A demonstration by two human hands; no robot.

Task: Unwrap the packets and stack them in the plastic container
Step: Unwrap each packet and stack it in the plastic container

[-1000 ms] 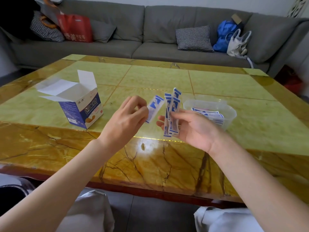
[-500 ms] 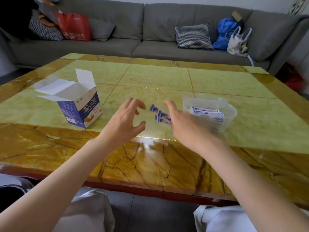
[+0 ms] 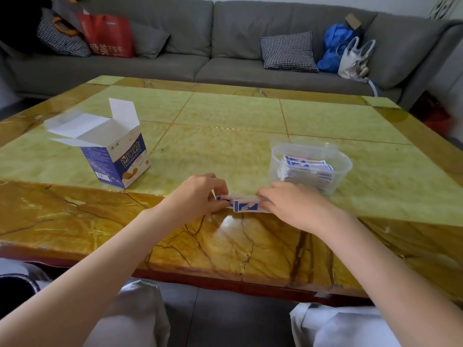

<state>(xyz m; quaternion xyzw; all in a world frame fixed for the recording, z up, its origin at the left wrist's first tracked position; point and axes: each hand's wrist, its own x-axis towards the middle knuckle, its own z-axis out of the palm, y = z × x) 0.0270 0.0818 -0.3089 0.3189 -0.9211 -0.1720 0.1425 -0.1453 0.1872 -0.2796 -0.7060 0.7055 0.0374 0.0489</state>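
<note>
- A small bundle of blue-and-white packets [image 3: 244,204] is held low over the surface [image 3: 225,151], just in front of the clear plastic container [image 3: 276,159].
- The left end of the bundle is pinched by the curled fingers [image 3: 220,190] of the left hand [image 3: 194,197].
- The right end is gripped by the right hand [image 3: 290,205], whose fingers are curled over the packets; its knuckles lie close to the container's near wall.
- Whether the bundle touches the surface cannot be told.
- A stack of packets [image 3: 309,171] is seen lying flat inside the container, filling much of it.
- An open blue-and-white cardboard box [image 3: 117,156] is stood upright well to the left of the container, its top flaps spread apart.
- A grey sofa [image 3: 205,46] is seen beyond the container, past the far edge of the surface, with a checked cushion [image 3: 288,52], a red bag [image 3: 109,36] and a blue bag [image 3: 334,43] on it.
</note>
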